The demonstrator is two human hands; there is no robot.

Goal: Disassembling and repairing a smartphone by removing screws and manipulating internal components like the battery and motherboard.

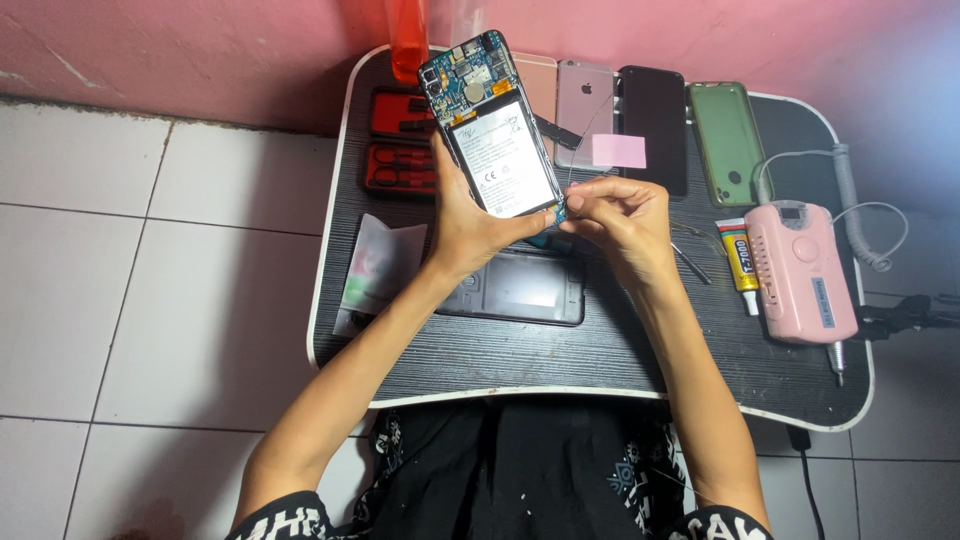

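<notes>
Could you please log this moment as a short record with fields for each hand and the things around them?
left hand: left hand holds up an opened phone, battery and circuit board showing
right hand: right hand pinches at the phone's lower edge; what it grips is too small to tell
under the hands: dark back cover on the black table
right side: pink rotary tool, glue tube, green case
far edge: two more phones, red tool kit
</notes>
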